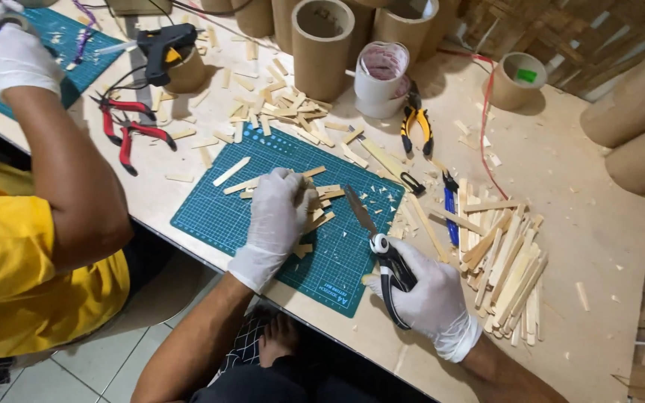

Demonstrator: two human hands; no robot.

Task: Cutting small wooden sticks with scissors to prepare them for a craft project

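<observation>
Gloved in white, the right hand [431, 295] is wrapped tight around the black handles of a pair of heavy shears [379, 250], whose steel blades stand open and point up and away over the teal gridded cutting mat [225, 216]. Just across from it the left hand [276, 216], also in a white glove, lies palm down with fingers curled over a small cluster of short, flat, pale wooden strips [321, 200], pinning them to the mat; whether it actually pinches one I cannot tell. The blades sit just beside those strips, not yet around any that I can see.

To cut cleanly, I'd judge, one strip should be fed square into the blades' throat, the holding fingers kept back from the edge, and the offcut allowed to drop on the mat.

To the right lies a loose heap of longer pale wooden slats [505, 269] on the light tabletop [599, 224]. Across the bench, a co-worker's gloved hand [13, 56] works over a second teal mat [54, 45], near red-handled pliers [132, 134] and a black glue gun [162, 48].
</observation>
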